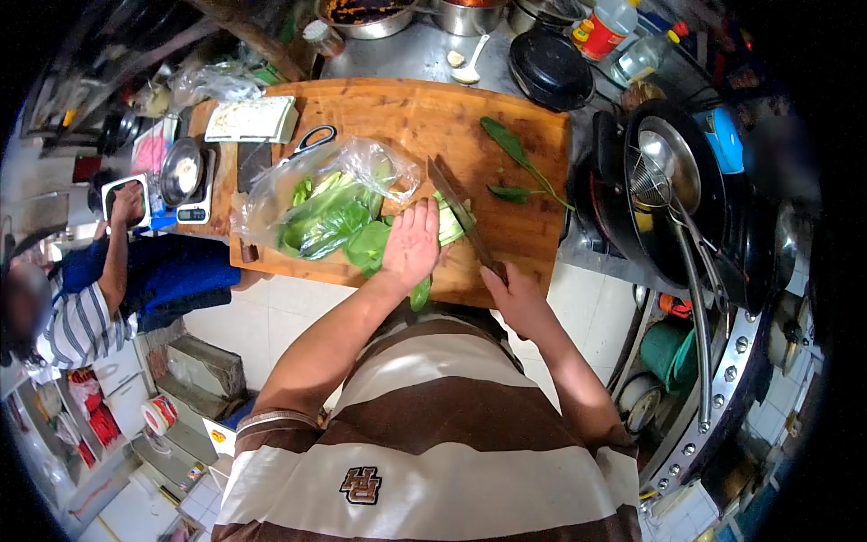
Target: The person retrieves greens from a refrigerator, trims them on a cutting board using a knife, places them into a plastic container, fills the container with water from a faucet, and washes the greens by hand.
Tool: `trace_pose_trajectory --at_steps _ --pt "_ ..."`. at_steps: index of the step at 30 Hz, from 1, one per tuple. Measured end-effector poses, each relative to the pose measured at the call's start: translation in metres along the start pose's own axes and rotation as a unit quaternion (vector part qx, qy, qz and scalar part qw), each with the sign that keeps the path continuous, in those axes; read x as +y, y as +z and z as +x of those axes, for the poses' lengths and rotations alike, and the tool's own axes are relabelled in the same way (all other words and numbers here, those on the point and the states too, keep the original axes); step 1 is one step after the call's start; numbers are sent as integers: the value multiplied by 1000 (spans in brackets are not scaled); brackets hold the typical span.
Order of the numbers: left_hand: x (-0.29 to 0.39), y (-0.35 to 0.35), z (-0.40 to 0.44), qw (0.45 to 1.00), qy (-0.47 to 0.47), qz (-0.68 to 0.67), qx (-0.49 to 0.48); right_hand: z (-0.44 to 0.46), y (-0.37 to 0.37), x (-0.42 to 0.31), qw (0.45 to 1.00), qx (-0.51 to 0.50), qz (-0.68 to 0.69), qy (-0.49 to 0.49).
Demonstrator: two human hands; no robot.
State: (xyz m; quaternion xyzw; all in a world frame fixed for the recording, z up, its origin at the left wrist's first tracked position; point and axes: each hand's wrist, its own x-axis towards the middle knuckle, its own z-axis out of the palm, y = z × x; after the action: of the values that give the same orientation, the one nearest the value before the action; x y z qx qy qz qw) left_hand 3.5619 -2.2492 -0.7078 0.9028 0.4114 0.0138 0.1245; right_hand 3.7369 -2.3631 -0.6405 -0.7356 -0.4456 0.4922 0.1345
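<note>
My left hand [414,242] lies over a bunch of leafy greens [367,247], fingers together, holding it against the wooden cutting board [406,101]. Leaves stick out to its left and below, and pale stalks [449,222] show to its right. In my right hand [517,294] is the handle of a kitchen knife [461,210]. Its dark blade points up and left, close beside the stalks. To the left of my left hand, a clear plastic bag [262,203] holds more greens. Loose green leaves [508,143] are on the board's right side.
Scissors [316,138] and a white-green box [250,119] sit at the board's upper left. A black wok [623,135] with strainer and ladle stands at right. Another person [90,312] works at far left beside a digital scale [192,214]. Bottles [607,29] stand behind.
</note>
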Motion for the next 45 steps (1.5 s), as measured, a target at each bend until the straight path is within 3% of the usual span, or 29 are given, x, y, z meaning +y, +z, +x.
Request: trace_pose_trajectory --at_steps 7,10,14,18,22,24,27,30,33,38,45 --pt "1 3 -3 998 5 -6 59 28 22 8 999 19 15 -24" --pt "4 -6 -6 1000 -9 0 -9 26 20 -4 997 31 54 -43" --pt "3 -8 -7 999 -21 -25 -10 13 19 3 992 101 28 -76" --pt "-5 -47 -12 987 28 -96 129 -9 12 29 976 184 -51 -104" --pt "-69 -108 -7 957 -55 -25 282 -14 6 53 944 263 -121 -157" --pt "-105 -110 -10 963 -263 9 64 -9 6 61 925 296 -149 -187" --pt "-130 -94 -12 946 -283 -9 -158 -4 7 70 923 283 -192 -176" --pt "-119 -81 -14 979 -189 66 -21 8 9 70 931 247 -239 -122" --pt "-107 -75 0 960 -264 48 -81 24 15 60 907 302 -212 -203" --pt "-99 -63 12 931 -298 56 -201 54 8 15 915 248 -253 -194" --pt "-104 -61 4 951 -256 30 -169 136 -20 -34 892 204 -309 -260"
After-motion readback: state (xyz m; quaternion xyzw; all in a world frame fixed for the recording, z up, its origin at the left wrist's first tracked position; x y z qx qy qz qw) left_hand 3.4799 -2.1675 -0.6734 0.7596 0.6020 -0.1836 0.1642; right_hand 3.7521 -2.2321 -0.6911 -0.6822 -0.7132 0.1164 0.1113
